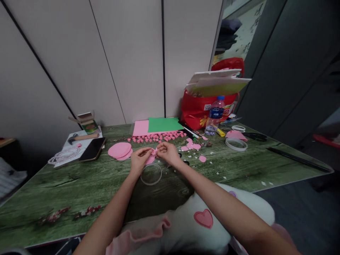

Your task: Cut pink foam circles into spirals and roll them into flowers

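Observation:
My left hand point(140, 159) and my right hand point(168, 152) meet over the middle of the table, fingertips pinched on a small piece of pink paper point(153, 151). Its exact shape is partly hidden by my fingers. Just below lies another pink paper piece point(150, 159), next to a roll of clear tape point(151, 174). Left of my hands rest several stacked pink paper circles point(119, 150). Beyond them many small pink folded pieces point(159, 137) form a band. To the right are loose pink petal-shaped scraps point(191, 145). Dark scissor handles point(186, 163) show partly beside my right wrist.
A phone point(92, 149), a hammer point(83, 137), a bead string point(63, 156) and a small box point(89, 123) occupy the left. Green paper point(166, 124) lies at the back. Rightward are a water bottle point(214, 117), a red bag point(193, 109) and a tape roll point(236, 144).

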`<state>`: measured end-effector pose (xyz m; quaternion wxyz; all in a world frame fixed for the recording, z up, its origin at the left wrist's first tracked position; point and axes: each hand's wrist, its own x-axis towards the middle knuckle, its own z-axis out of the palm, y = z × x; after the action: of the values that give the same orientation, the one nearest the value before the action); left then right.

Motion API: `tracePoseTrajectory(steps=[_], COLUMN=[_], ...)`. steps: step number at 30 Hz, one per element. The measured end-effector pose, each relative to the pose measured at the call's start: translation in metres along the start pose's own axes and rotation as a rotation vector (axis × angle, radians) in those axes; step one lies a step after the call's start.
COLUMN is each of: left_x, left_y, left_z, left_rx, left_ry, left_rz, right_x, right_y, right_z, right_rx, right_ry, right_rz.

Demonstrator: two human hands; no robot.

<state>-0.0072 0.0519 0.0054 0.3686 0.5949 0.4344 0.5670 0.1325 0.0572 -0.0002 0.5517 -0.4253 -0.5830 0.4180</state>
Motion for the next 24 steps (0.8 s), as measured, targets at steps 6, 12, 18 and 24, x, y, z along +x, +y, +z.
tracePoseTrajectory(steps=[6,12,18,24], left_x=[-0.0005,-0.0007,0.0003,-0.0016], left_y=[0.0011,0.0000,-0.0011,0.0033], left_z=[-0.0003,0.0001,-0.0009,-0.0005], left_rx=[0.121,0.159,0.192,0.163], left_ry=[-0.024,-0.070,-0.077,-0.076], left_rz=[0.072,0.123,0.105,0.081], right_x=[-0.0004,-0.0008,-0.0023,-0.0027], right_y=[-0.0019,-0.0013,-0.0035,-0.0081], right_z=[-0.0004,-0.0012,-0.0027,-0.0037], right_rx=[-0.071,-0.121,-0.215,-0.313], right_ry=[0.025,0.013,-0.038,-0.051], right_rz=[-0.025,-0.108,-0.208,-0.310])
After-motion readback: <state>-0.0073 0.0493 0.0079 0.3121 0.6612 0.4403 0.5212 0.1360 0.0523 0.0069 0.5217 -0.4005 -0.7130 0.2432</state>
